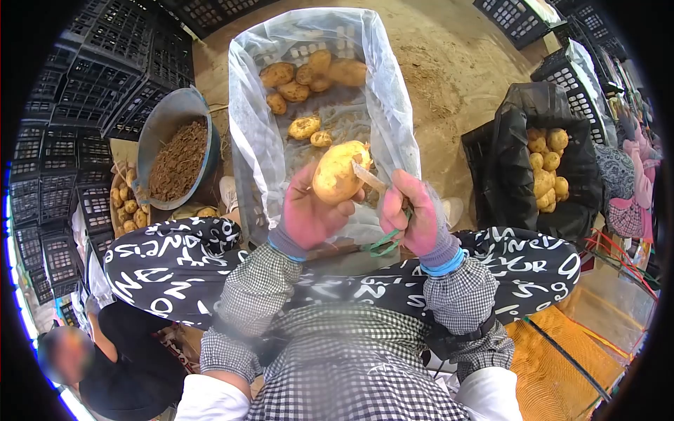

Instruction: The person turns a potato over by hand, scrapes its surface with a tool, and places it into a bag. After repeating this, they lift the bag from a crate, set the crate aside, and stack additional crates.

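Checked sleeves [256, 288] nearest. Left grip [309, 210] closed around potato [338, 172], right grip [414, 210] clutching knife [368, 177] against it, above plastic-lined crate [249, 126] of potatoes [295, 90]; basin [151, 133] of soil left, black bag [519, 119] right.

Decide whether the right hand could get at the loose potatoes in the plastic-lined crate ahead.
Probably yes: the potatoes lie uncovered in the open crate just beyond the right hand, nothing between. But that hand grips a blade, so it isn't free.

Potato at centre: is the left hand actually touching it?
Touching. The head view shows the left hand cupping the potato from below, glove pressed against its skin, no gap. The right hand holds a knife.
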A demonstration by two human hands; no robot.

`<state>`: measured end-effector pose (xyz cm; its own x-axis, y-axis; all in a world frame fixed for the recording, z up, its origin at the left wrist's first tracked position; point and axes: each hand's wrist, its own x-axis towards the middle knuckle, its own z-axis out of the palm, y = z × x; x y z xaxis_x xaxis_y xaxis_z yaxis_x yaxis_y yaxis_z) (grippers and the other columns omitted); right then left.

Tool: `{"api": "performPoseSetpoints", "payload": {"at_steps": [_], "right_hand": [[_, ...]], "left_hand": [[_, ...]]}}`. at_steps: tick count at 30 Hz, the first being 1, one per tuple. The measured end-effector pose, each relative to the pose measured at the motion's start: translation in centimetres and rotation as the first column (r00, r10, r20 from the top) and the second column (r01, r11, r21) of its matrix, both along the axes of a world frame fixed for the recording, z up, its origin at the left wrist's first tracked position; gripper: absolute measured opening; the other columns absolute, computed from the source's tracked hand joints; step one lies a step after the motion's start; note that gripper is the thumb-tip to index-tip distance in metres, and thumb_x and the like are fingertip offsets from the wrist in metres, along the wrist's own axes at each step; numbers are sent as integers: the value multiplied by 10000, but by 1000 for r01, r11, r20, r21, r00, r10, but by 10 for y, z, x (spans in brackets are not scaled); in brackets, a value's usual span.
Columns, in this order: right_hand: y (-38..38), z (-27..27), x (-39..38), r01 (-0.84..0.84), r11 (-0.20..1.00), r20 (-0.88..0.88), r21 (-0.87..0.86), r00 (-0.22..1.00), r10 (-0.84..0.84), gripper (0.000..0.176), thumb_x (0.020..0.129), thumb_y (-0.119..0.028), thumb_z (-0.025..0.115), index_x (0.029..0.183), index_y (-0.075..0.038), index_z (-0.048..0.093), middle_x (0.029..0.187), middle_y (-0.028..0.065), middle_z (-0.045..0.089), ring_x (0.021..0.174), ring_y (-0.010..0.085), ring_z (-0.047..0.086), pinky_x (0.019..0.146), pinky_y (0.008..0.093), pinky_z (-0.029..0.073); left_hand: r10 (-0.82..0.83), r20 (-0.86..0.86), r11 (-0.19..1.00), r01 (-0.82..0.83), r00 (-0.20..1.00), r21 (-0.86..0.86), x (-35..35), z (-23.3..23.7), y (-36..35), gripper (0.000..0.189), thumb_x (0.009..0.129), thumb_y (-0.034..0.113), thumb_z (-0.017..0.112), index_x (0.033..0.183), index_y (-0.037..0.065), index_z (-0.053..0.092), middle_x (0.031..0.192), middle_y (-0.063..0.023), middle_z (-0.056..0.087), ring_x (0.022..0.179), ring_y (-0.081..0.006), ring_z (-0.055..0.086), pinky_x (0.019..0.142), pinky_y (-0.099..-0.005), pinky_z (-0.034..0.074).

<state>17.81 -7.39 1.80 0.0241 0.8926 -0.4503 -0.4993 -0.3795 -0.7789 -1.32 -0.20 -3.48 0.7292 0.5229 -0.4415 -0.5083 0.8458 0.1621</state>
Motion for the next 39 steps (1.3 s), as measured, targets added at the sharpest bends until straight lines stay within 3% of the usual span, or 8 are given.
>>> {"api": "performPoseSetpoints", "payload": {"at_steps": [7, 12, 15, 19, 24, 30, 36, 39], "right_hand": [[1, 7, 1, 162, 969, 241, 188, 948, -206, 348, 997, -265, 433, 833, -2, 591, 675, 57, 552, 583, 140, 544, 549, 243, 438], [7, -8, -15, -148, 928, 816, 342, 536, -216, 689, 798, -210, 706, 1373, 26, 410, 1259, 189, 502, 1170, 270, 512, 969, 360, 439], [11, -21, -25, -192, 937, 895, 293, 399, -199, 691, 800, -231, 709, 1369, 24, 411, 1250, 201, 514, 1160, 286, 527, 975, 362, 438], [11, -16, -27, 64, 976, 426, 207, 892, -149, 529, 908, -254, 610, 1322, 40, 462, 1228, 165, 529, 1150, 245, 523, 972, 329, 419], [10, -37, -5, -68, 894, 734, 443, 600, -318, 406, 969, -155, 490, 1329, 32, 487, 983, 77, 587, 880, 117, 535, 780, 245, 446], [3, -20, -16, -159, 901, 694, 404, 695, -188, 434, 946, -26, 444, 1378, 12, 470, 817, 17, 540, 679, 50, 446, 617, 195, 397], [4, -27, -15, -193, 917, 791, 350, 585, -179, 428, 897, -13, 522, 1323, -50, 542, 1084, 146, 625, 955, 218, 611, 807, 290, 482], [2, -25, -17, -227, 924, 789, 309, 603, -116, 412, 917, -23, 509, 1328, -23, 531, 1245, 195, 600, 1166, 247, 572, 956, 302, 429]], "left_hand": [[9, 450, 994, 41, 893, -100, 0, -4, 3, 452, 964, 238, 527, 1364, 44, 442, 1256, -194, 544, 1080, -327, 589, 773, -347, 568], [80, 35, 995, -82, 996, 56, 3, -6, -9, 479, 942, 209, 544, 1382, 72, 412, 1263, -175, 534, 1009, -284, 597, 706, -318, 545], [-96, 81, 992, 102, 992, -72, 8, 3, -7, 547, 967, 469, 455, 1371, 99, 441, 1188, -148, 585, 839, -265, 623, 592, -294, 523], [-89, -201, 989, 111, 976, 102, 6, -18, -11, 574, 962, 498, 458, 1363, 88, 441, 1172, -172, 586, 824, -283, 645, 580, -298, 546], [-158, 392, 955, 241, 906, -171, 5, -4, 1, 527, 987, 435, 392, 1340, 47, 443, 1135, -179, 556, 831, -227, 577, 656, -264, 544], [-67, 288, 958, 143, 955, -250, 4, -12, 1, 503, 973, 415, 451, 1328, 59, 453, 1159, -174, 548, 864, -244, 577, 653, -264, 539], [-79, 346, 946, 180, 935, -270, 0, -17, -1, 500, 979, 410, 444, 1349, 74, 423, 1212, -169, 523, 956, -262, 570, 727, -275, 541], [-66, -167, 991, 45, 984, -126, 2, -25, -8, 554, 945, 405, 506, 1332, 19, 418, 1158, -194, 531, 860, -257, 590, 653, -284, 523]]}}
